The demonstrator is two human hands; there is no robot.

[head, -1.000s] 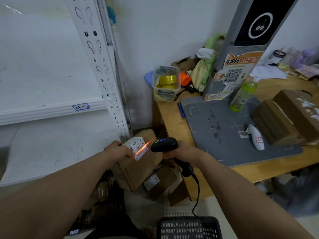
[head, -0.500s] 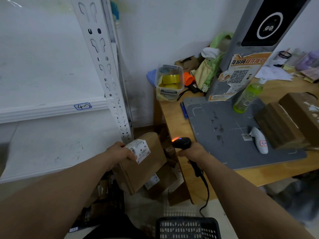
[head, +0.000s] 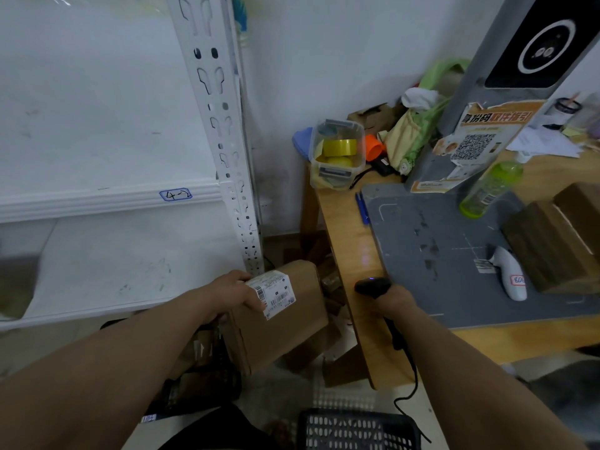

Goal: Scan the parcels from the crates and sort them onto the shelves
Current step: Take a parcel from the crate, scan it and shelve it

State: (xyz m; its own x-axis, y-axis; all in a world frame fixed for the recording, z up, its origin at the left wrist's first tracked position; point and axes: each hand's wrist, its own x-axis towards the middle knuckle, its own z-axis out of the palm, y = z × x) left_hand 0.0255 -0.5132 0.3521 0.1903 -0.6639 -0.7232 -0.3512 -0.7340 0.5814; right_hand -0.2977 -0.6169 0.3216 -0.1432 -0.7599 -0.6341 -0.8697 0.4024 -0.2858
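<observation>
1. Head view, hands. The left hand (head: 232,295) grips the parcel (head: 292,332) at its upper left corner, beside the white label (head: 274,295). The parcel is off the ground, tilted, label up, between the shelf post (head: 224,141) and the table (head: 350,241).
2. The right hand (head: 394,298) is wrapped round the handle of the scanner (head: 371,285). Its head sits over the table's left edge, apart from the parcel and aimed away from the label. A small blue light shows on top; I see no beam on the label.
3. Progress, my judgement: this parcel is out of its crate and in hand. I cannot tell whether its scan registered. It is not yet shelved. Both levels of the shelf (head: 107,201) that I can see hold no parcels, so most of the sorting is left.
4. The shelf edge carries a handwritten tag (head: 175,194) that I read as "4-2". More brown parcels lie on the floor (head: 324,280) behind the held one. A black crate (head: 357,428) sits at the bottom edge; its contents are hidden.
5. On the table: a grey mat (head: 454,254), two brown boxes (head: 552,248), a white handheld device (head: 509,274), a green bottle (head: 490,190), a clear tub (head: 337,157) with tape rolls.
6. In the way: the shelf post stands just above the parcel's top edge, and the scanner cable (head: 410,378) hangs toward the crate.
</observation>
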